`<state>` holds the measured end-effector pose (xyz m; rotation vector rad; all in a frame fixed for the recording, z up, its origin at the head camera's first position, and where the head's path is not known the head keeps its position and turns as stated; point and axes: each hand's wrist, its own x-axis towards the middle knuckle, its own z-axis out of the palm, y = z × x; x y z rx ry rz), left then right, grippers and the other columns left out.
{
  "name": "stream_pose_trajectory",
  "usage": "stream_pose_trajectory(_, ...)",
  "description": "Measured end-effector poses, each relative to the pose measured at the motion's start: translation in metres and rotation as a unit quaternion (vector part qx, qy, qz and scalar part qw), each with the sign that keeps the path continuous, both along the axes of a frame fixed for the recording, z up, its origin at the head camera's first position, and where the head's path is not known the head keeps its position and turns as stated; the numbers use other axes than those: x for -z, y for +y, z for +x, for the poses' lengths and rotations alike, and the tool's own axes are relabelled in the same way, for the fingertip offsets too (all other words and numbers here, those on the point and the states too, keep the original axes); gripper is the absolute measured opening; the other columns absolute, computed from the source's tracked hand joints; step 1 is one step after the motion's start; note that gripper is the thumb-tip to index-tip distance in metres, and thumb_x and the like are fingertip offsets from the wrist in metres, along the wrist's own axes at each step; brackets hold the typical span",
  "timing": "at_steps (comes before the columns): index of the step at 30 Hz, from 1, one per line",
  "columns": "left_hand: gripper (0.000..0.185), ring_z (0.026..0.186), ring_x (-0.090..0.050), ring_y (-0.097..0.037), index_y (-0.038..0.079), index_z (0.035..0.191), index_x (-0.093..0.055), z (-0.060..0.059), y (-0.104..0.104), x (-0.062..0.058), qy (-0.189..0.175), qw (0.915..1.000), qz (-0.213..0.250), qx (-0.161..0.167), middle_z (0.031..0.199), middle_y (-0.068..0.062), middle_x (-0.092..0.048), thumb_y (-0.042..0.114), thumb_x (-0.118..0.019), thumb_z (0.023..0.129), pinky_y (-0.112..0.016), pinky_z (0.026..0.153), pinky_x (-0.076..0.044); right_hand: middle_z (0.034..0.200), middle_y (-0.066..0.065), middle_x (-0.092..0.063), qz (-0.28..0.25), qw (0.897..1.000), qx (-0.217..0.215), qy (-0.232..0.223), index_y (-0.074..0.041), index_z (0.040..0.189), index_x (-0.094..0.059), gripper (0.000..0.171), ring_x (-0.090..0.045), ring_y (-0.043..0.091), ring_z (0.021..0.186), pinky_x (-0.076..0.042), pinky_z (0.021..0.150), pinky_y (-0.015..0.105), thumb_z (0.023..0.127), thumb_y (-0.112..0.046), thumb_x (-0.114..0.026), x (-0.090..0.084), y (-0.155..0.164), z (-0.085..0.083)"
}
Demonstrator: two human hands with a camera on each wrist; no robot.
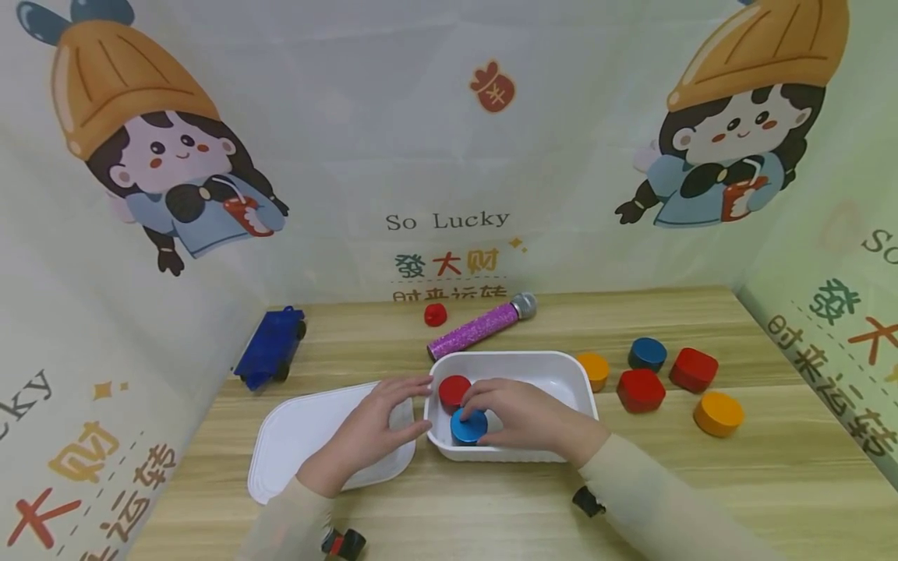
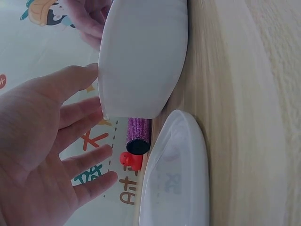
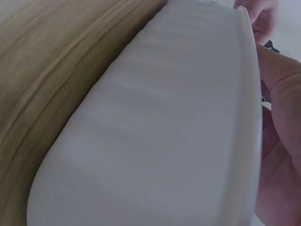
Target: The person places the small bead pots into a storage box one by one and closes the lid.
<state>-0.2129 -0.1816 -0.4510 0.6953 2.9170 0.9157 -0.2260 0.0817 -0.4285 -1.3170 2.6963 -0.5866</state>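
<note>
A white plastic box (image 1: 561, 379) stands in the middle of the table. My right hand (image 1: 529, 413) reaches into it and holds a round blue block (image 1: 468, 427) between thumb and fingers. Beside that block, toward the back, lies a round red block (image 1: 454, 392). My left hand (image 1: 379, 428) is at the box's left end, fingertips right at the rim and fingers spread loosely, as the left wrist view also shows. Beneath the left hand lies a white lid (image 1: 302, 436). The box wall (image 3: 155, 117) hides the blocks in the right wrist view.
To the right are yellow blocks (image 1: 719, 414), red blocks (image 1: 641, 390) and a dark blue block (image 1: 647, 354). A purple glittery microphone (image 1: 477, 330) and a small red rubber duck (image 1: 435, 315) lie behind the box. A blue toy vehicle (image 1: 270, 347) sits back left.
</note>
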Motion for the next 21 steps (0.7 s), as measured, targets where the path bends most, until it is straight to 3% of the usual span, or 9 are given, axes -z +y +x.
stream_pose_trajectory(7,0.049,0.135,-0.042,-0.016,0.026,0.13,-0.059,0.001,-0.001,-0.001,0.018,0.9998,-0.009,0.006,0.143,0.012,-0.049,0.042,-0.07,0.086,-0.05,0.109,-0.04,0.12,-0.007,-0.065,0.005,1.0,-0.025,0.0,-0.021,0.109,-0.071,0.031,-0.058,0.009,0.114,-0.046,0.105,0.028,0.08,-0.028,-0.078,0.005,-0.014,-0.007)
stream_pose_trajectory(21,0.049,0.135,-0.042,-0.014,0.028,0.131,-0.058,0.0,-0.001,0.0,0.008,1.0,-0.002,0.004,0.143,0.014,-0.048,0.04,-0.07,0.086,-0.05,0.11,-0.039,0.124,-0.006,-0.065,0.031,0.999,-0.032,0.007,-0.021,0.11,-0.071,0.032,-0.058,0.011,0.116,-0.046,0.105,0.03,0.079,-0.027,-0.079,0.01,-0.021,-0.012)
